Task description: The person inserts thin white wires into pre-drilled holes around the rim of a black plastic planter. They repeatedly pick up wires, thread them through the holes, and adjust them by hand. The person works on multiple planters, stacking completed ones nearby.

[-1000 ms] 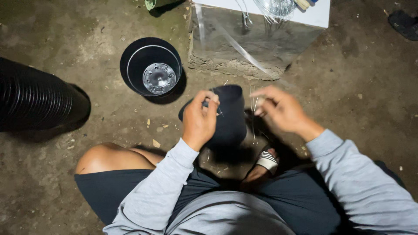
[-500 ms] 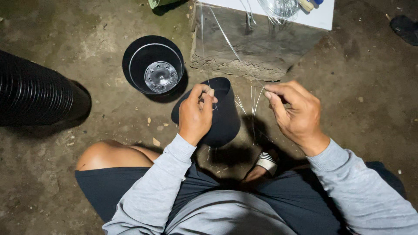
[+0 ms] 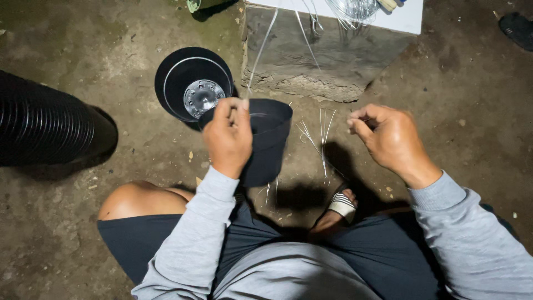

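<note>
- Left hand is clamped on the rim of a small black plastic pot, holding it up off the ground, tilted with its mouth facing away, in front of the knees.
- Right hand has thumb and forefinger pinched together, just right of the pot; whether a thin strand sits in that pinch is too fine to tell.
- A clear strand runs down from the bundle on the concrete block toward the pot's rim, so the stringing looks under way, not finished.
- Short cut strands lie on the dirt floor between the two hands, not yet used.
- One black pot stands apart on the ground to the left, silver disc showing inside; whether it is done, I cannot tell.
- A tall nested stack of black pots lies on its side at far left, seemingly waiting, so plenty looks left.
</note>
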